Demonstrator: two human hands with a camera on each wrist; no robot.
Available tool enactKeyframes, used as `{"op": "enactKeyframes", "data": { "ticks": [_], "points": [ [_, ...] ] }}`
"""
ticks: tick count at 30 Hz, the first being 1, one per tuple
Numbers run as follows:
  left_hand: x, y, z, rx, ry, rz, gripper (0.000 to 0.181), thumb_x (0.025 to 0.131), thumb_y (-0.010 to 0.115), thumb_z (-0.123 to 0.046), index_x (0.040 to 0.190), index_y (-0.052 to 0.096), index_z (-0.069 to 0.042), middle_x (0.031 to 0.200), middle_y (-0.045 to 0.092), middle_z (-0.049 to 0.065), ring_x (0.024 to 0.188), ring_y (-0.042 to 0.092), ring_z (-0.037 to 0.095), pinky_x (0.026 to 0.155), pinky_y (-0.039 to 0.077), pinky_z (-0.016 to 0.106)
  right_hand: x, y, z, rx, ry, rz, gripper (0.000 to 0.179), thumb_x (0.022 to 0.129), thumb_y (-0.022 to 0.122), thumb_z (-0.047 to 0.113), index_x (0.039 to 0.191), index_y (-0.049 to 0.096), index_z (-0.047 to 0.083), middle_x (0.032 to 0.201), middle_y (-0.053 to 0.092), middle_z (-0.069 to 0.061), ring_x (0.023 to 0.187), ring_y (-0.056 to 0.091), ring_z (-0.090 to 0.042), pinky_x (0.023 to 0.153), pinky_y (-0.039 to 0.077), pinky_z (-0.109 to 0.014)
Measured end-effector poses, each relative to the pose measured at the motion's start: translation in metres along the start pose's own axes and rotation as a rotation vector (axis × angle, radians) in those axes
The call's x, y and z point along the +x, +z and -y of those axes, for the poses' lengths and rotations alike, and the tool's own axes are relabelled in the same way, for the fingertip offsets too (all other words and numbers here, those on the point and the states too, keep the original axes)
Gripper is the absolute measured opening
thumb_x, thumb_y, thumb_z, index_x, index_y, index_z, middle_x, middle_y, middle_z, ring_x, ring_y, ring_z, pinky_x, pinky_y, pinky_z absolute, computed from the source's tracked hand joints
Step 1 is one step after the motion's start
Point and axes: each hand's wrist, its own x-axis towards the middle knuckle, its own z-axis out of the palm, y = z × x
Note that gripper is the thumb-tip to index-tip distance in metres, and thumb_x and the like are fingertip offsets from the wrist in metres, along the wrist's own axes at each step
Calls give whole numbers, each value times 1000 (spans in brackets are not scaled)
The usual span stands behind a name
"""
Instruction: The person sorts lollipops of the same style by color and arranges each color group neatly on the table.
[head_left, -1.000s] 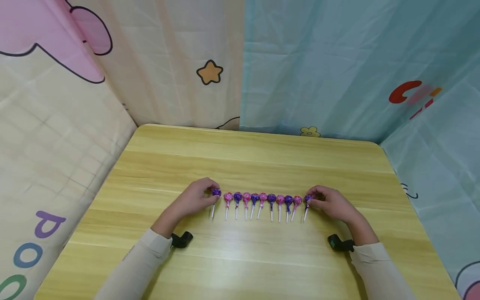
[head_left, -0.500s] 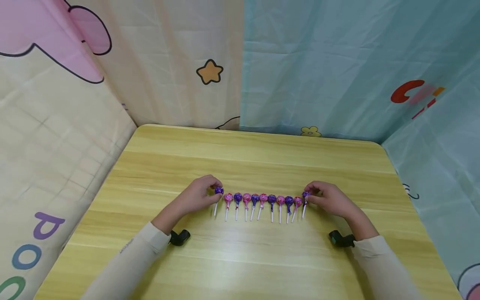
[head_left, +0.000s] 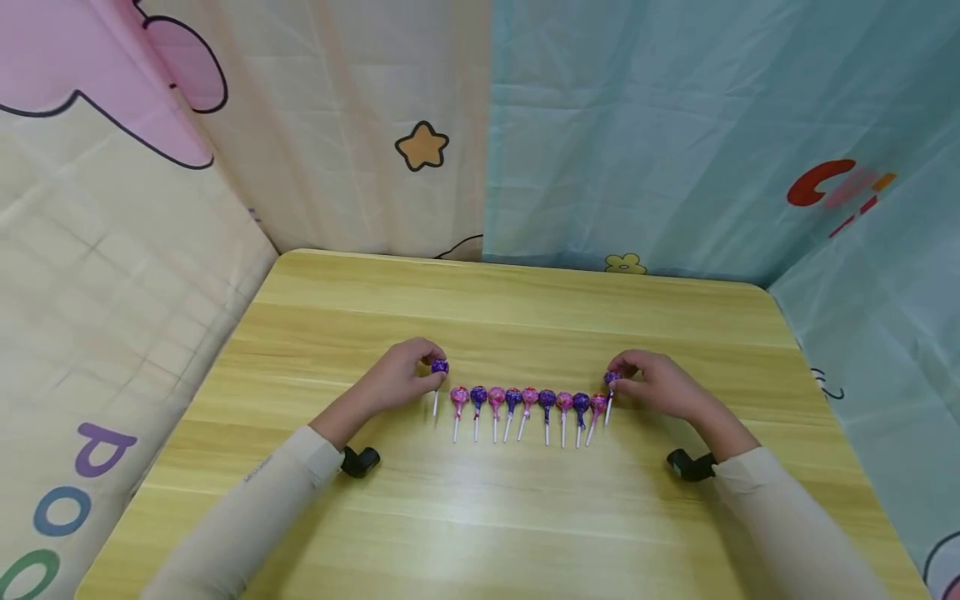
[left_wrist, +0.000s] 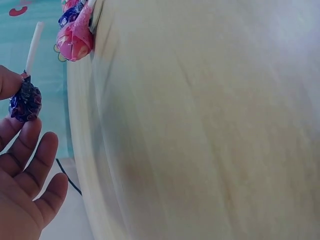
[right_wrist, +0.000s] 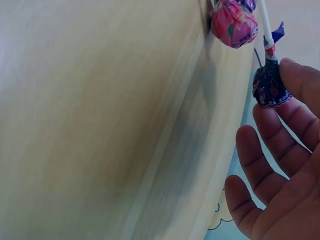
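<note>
Between thumb and fingertips my left hand (head_left: 399, 377) pinches a purple-wrapped lollipop (left_wrist: 26, 101) by its round head, the white stick pointing toward me in the head view. My right hand (head_left: 660, 383) pinches another purple lollipop (right_wrist: 270, 86) the same way at the opposite end. Between the hands lies a row of several lollipops, pink and purple by turns, sticks toward me. The row's left end is a pink lollipop (head_left: 459, 397); its right end is a pink lollipop (head_left: 597, 404). Both held lollipops sit slightly farther back than the row.
The wood-grain table (head_left: 480, 508) carries the row near its middle. Printed curtains (head_left: 637, 125) stand along its back and sides. A black wrist camera (head_left: 361, 462) is strapped at the left cuff, another black camera (head_left: 691, 465) at the right.
Both hands have moved away from me toward the table's back, carrying their purple lollipops out of line with the row. The lollipops between them stay in place.
</note>
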Motion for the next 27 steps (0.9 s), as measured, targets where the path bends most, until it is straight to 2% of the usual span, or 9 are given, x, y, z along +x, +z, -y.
{"op": "enactKeyframes", "data": {
  "ticks": [12,19,27],
  "points": [
    [16,-5,4,-15,-53,59,24,93,70,-24,112,65,-9,110,62,3,105,59,22,91,51,41,4,-10,3,-14,0,31,10,95,68,14,104,67,10,98,64,1,93,59,-20,80,49,-42],
    [25,-13,9,-34,-58,33,23,93,70,-24,111,65,-9,110,62,4,107,58,25,93,49,43,14,-12,7,-58,-46,19,10,94,70,13,103,67,11,98,64,1,93,59,-20,81,49,-43],
    [32,-19,13,-42,-78,28,23,94,69,-24,112,65,-10,110,62,3,105,57,22,93,48,42,22,-19,9,-65,-75,20,13,94,70,15,105,68,9,100,65,-1,94,60,-22,81,49,-44]
  ]
}}
